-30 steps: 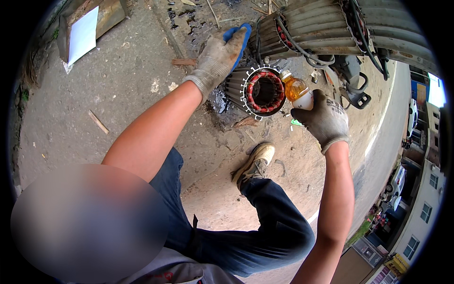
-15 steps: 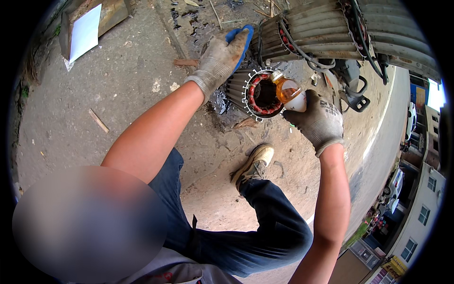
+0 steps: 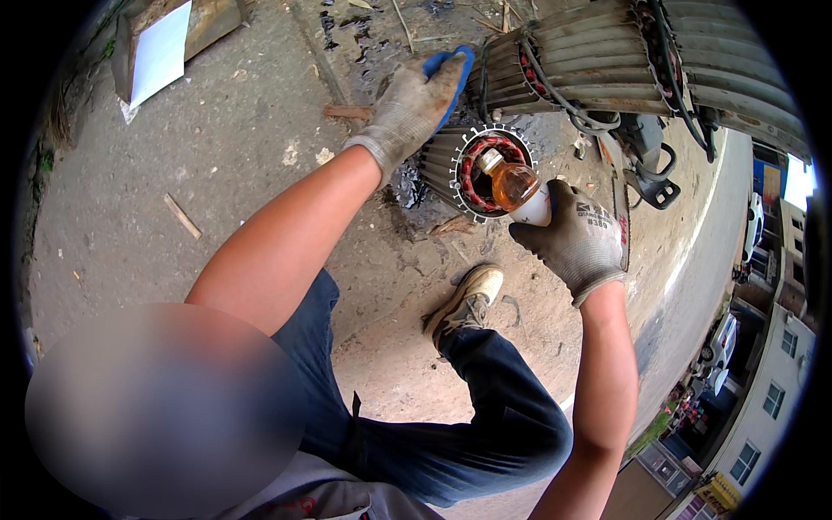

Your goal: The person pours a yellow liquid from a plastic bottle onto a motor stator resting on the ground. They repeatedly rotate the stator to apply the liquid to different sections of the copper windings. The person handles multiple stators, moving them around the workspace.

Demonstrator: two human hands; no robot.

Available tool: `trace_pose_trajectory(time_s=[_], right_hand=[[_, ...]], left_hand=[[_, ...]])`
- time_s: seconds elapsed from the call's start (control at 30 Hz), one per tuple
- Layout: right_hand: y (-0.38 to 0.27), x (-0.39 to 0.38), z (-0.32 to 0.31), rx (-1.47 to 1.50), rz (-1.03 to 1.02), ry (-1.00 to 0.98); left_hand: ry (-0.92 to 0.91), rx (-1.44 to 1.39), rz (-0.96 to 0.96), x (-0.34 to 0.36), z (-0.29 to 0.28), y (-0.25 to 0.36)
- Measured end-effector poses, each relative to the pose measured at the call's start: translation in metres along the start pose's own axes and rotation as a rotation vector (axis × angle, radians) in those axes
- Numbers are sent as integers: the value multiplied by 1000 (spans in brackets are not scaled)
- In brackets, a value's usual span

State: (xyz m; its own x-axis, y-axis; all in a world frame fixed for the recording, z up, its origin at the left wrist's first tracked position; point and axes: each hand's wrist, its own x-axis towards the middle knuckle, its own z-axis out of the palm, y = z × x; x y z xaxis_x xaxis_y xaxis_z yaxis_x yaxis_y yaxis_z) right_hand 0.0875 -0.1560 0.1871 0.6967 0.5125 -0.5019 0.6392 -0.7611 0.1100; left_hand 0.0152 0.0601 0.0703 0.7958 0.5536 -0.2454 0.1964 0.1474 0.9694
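Note:
My right hand, in a grey work glove, is closed around the base of a clear plastic bottle of amber liquid. The bottle lies tilted, its pale neck end pointing up-left over the round opening of a finned motor housing. Red-wrapped windings ring the inside of that opening. Beside the housing's upper side is my left hand, in a grey glove with a blue palm. Its fingers are mostly turned away from view, and whether it touches the housing is hard to see.
A larger finned motor body with loose cables lies at the upper right. Below it on the ground rests a chainsaw-like tool. Wood scraps and dark oily stains mark the concrete. A white sheet lies at upper left. My shoe stands near.
My right hand has brought the bottle a little leftward, and its neck now sits over the opening instead of at its upper right rim. The left hand looks nearly unchanged.

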Motion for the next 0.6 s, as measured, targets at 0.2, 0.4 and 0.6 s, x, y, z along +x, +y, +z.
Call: trace_pose_trajectory(time_s=[0.2,0.4,0.6], right_hand=[[-2,0,1,1,-63,35],[1,10,-2,-41,11,71],[4,21,-5,-34,18,97]], left_hand=[[50,-9,34,2,4,-5],[6,10,-11,-1,3,7],[19,-54,22,0,3,0]])
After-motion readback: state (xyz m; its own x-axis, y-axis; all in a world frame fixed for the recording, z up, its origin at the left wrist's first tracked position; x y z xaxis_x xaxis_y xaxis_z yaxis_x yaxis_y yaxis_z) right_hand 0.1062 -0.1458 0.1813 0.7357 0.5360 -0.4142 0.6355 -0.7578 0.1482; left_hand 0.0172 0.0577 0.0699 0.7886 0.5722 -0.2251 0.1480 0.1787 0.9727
